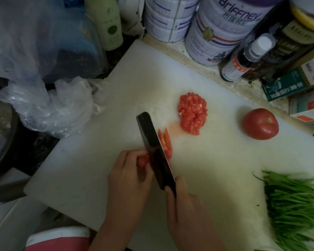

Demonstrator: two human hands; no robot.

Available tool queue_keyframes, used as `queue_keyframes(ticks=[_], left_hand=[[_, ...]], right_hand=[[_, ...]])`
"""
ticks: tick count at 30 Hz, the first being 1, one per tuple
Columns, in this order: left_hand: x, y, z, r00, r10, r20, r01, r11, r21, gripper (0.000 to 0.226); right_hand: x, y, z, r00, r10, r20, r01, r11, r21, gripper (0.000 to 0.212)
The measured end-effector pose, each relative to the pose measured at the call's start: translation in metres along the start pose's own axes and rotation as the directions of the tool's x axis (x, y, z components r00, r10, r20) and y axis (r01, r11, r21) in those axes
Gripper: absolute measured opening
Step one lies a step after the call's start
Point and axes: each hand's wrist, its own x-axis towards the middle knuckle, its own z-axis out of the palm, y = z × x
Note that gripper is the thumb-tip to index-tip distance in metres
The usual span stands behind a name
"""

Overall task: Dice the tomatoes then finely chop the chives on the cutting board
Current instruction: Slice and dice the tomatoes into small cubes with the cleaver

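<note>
On the white cutting board (101,169) my left hand (129,180) presses a small piece of tomato (143,160) down with its fingertips. My right hand (185,211) grips the handle of a dark cleaver (155,149), whose blade stands against that piece. Thin tomato slices (166,144) lie just right of the blade. A heap of diced tomato (192,114) sits further back. A whole tomato (260,124) rests at the right. A bunch of green chives (294,201) lies at the board's near right corner.
Large tins (219,29), a dark bottle (246,58) and small boxes (294,82) crowd the counter behind the board. Clear plastic bags (49,105) lie against the board's left edge, with a pale green bottle (107,24) behind them.
</note>
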Motion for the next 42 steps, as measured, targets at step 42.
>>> queue_keyframes(ticks=[42], left_hand=[[-0.029,0.030,0.031,0.959,0.281,0.033,-0.244,0.765,0.596,0.033]], right_hand=[[-0.030,0.071,-0.070,0.985,0.076,0.156,-0.104,0.979,0.175,0.030]])
